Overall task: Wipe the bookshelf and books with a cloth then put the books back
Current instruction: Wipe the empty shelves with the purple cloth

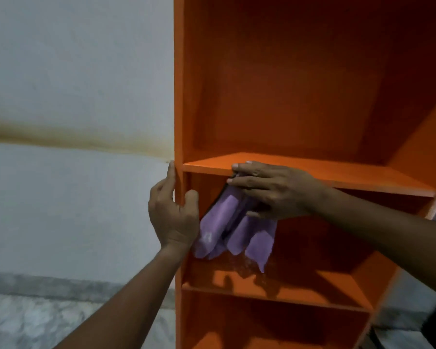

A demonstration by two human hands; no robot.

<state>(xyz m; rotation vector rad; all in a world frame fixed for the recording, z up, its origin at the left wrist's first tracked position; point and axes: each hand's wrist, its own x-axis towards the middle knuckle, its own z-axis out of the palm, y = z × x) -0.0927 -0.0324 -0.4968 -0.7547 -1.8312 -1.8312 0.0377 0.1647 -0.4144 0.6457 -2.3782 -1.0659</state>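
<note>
Orange bookshelf [287, 84] fills the right side of the view, flat painted boards, smooth and matte, square-edged, its back panel deep in shadow. The upper shelf board [337, 172] runs across at mid-height, thin and straight, and the right hand [269, 190] lies over its front edge, fingers spread long and pointing left. Under that palm is the cloth [234, 233], lilac, soft and fuzzy like microfibre, bunched at the top where the hand pins it to the board's edge. From there it hangs down in loose rolled folds, long axis nearly vertical, tails pointing at the lower shelf board [275, 290]. How much of the cloth sits under the palm can't be made out.

Left hand [173, 217] is wrapped around the shelf's left upright [179, 96], thumb on the inner face, fingers behind the outer edge and mostly hidden, index tip showing above. It holds the panel, nothing else.

The lower board shows a dull, speckled patch below the cloth's tails; dust or damp, hard to tell. No books visible in these compartments. The shelf's top and right side run out of view, and something dark at the lower right corner is cut off. Left of the shelf, a pale wall [73, 71] with a brownish stain band, and mottled stone floor [35, 321] below.
</note>
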